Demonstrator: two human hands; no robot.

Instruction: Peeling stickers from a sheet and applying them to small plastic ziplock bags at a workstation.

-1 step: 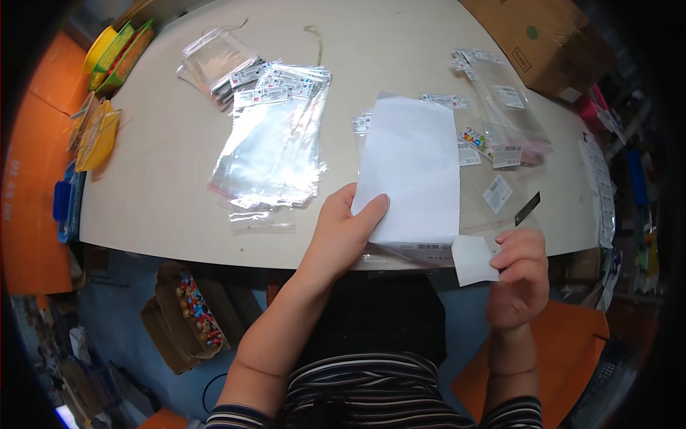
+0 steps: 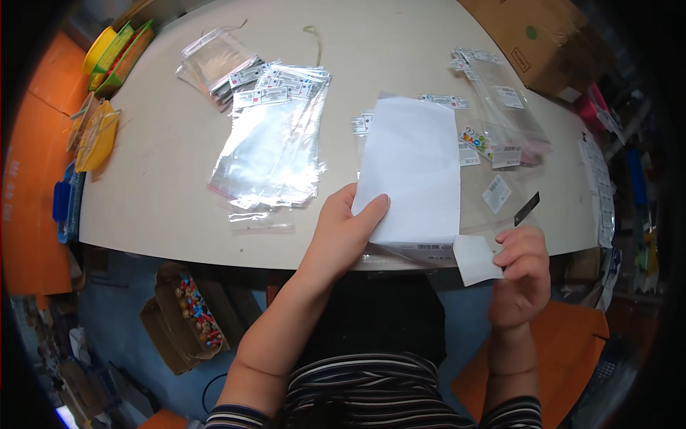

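My left hand (image 2: 346,225) grips a white sheet (image 2: 411,164) at its lower left, thumb lying on top and the other fingers hidden beneath. Small print shows along the sheet's turned-up bottom edge. At its lower right corner is a small white label (image 2: 477,260), pinched between the thumb and fingers of my right hand (image 2: 522,275); whether it still joins the sheet I cannot tell. Clear plastic bags lie partly under the sheet. Right of them rest a white printed label (image 2: 496,194) and a thin black strip (image 2: 527,209).
A pile of clear bags (image 2: 271,150) lies on the table (image 2: 164,179) at left, with more bags (image 2: 500,100) at far right. Beyond these stands a cardboard box (image 2: 543,50). Coloured baskets (image 2: 118,61) line the left edge. Below, an open carton (image 2: 171,314) holds small coloured pieces.
My right hand and the small label have shifted very slightly to the right. The left hand stays where it was.
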